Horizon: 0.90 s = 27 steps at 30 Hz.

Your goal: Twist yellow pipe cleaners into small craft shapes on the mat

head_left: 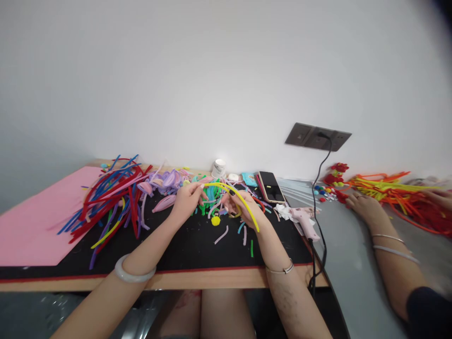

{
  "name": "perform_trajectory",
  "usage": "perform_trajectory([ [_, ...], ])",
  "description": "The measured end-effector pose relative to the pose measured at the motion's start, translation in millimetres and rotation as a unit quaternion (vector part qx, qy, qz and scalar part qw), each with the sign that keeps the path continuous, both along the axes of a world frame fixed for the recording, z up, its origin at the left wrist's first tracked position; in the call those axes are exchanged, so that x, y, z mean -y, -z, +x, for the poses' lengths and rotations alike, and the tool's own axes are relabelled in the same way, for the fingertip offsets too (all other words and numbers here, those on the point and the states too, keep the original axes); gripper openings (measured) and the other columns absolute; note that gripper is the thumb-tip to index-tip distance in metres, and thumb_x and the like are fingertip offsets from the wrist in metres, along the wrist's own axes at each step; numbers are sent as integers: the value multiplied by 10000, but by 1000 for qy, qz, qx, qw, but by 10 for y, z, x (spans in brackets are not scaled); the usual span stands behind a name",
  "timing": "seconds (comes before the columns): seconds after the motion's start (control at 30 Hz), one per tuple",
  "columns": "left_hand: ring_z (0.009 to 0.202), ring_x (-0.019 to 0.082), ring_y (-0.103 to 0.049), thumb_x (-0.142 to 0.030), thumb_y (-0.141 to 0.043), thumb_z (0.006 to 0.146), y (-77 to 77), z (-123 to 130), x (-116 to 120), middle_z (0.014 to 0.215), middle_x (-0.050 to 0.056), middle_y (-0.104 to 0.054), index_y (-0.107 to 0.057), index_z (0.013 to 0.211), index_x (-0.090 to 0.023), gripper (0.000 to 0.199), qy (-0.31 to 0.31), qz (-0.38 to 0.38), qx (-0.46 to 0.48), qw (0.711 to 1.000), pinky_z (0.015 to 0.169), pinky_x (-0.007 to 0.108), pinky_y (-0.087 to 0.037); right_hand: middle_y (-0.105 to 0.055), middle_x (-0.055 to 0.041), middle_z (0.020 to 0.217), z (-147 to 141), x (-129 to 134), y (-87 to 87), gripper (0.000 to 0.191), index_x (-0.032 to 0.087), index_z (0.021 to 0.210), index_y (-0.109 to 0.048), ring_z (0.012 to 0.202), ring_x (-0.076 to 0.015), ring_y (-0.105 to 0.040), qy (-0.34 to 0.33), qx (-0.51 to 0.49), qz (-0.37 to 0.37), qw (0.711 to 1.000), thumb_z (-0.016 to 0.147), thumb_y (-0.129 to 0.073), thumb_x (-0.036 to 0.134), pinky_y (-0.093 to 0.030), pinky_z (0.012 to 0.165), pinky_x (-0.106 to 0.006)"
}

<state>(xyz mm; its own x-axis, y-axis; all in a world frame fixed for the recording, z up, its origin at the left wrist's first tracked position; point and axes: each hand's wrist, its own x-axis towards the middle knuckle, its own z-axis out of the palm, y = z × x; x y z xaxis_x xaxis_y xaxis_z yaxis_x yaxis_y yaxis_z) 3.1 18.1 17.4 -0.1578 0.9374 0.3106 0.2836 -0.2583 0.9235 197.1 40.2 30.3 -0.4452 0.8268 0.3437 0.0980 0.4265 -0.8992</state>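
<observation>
Left hand point(189, 200): fingers pinched closed on one end of yellow pipe cleaner point(247, 200). Right hand point(240, 202): fingers curled around its middle. Piece arches above black mat point(212, 249); yellow pompom point(215, 221) lies just below, on mat.

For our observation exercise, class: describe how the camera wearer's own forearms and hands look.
The left hand has a thick, pale bangle at its wrist; the right hand has a thin metallic bracelet and a dark fingernail. Both forearms are sleeveless, the right one faintly marked.
</observation>
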Motion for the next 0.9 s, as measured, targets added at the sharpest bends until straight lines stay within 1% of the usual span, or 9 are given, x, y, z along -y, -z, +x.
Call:
perform_trajectory([
  [0.13, 393, 104, -507, -324, -534, 784, 37, 17, -18, 534, 0, -620, -587, 654, -161, 215, 55, -35, 21, 998, 434, 209, -384, -553, -84, 1123, 28, -36, -20, 312, 141, 1132, -533, 956, -205, -567, 5, -7, -1, 1000, 879, -495, 321, -492, 794, -386],
  [0.27, 379, 110, -513, -324, -557, 773, 66, 62, -21, 515, 20, -621, -579, 632, -163, 215, 163, -101, 46, 980, 404, 213, -367, -592, -102, 1063, 35, -22, -36, 330, 170, 1074, -598, 887, -209, -566, -21, -52, -20, 998, 884, -427, 378, -494, 684, -317],
  [0.37, 377, 107, -508, -348, -571, 771, 60, 86, -1, 505, 24, -609, -594, 664, -157, 220, 220, -138, 72, 963, 410, 219, -383, -580, -95, 1094, 7, -6, -36, 381, 215, 1156, -549, 777, -166, -553, -44, -98, -50, 993, 814, -517, 381, -470, 574, -259],
  [0.4, 377, 104, -504, -353, -578, 767, 56, 88, 6, 502, 24, -605, -603, 683, -151, 220, 231, -150, 84, 958, 414, 219, -387, -578, -90, 1090, -5, -7, -28, 387, 221, 1146, -545, 716, -142, -540, -36, -104, -55, 992, 791, -546, 373, -455, 537, -241],
  [0.47, 380, 90, -492, -355, -589, 762, 50, 83, 17, 503, 25, -599, -616, 711, -133, 229, 247, -170, 111, 948, 416, 206, -379, -590, -74, 998, -24, -24, -2, 314, 201, 1032, -563, 605, -103, -503, -4, -117, -61, 991, 757, -585, 351, -426, 488, -219],
  [0.57, 379, 63, -461, -349, -598, 760, 51, 60, 14, 513, 10, -589, -620, 737, -115, 236, 247, -182, 167, 937, 406, 179, -337, -564, -24, 821, -27, -66, 45, 198, 185, 835, -514, 541, -84, -482, 46, -161, -50, 985, 723, -623, 307, -433, 495, -221],
  [0.67, 392, 49, -445, -325, -615, 746, 54, 37, 0, 517, -11, -570, -616, 737, -114, 212, 215, -185, 229, 931, 414, 168, -325, -556, -14, 804, -16, -86, 59, 188, 187, 763, -483, 635, -111, -538, 79, -170, -11, 982, 700, -640, 272, -475, 587, -248],
  [0.8, 398, 37, -416, -295, -630, 733, 43, 22, -8, 498, -32, -523, -623, 734, -108, 188, 194, -184, 286, 920, 422, 163, -323, -609, -46, 844, -37, -42, 28, 94, 177, 787, -576, 812, -165, -583, 105, -93, 46, 989, 722, -604, 237, -481, 696, -281],
  [0.9, 396, 38, -415, -293, -631, 731, 38, 32, 1, 492, -28, -520, -622, 729, -105, 189, 206, -187, 289, 916, 417, 166, -320, -617, -66, 941, -73, 1, 19, 151, 177, 880, -616, 806, -162, -577, 109, -25, 101, 989, 741, -569, 212, -469, 650, -266],
])
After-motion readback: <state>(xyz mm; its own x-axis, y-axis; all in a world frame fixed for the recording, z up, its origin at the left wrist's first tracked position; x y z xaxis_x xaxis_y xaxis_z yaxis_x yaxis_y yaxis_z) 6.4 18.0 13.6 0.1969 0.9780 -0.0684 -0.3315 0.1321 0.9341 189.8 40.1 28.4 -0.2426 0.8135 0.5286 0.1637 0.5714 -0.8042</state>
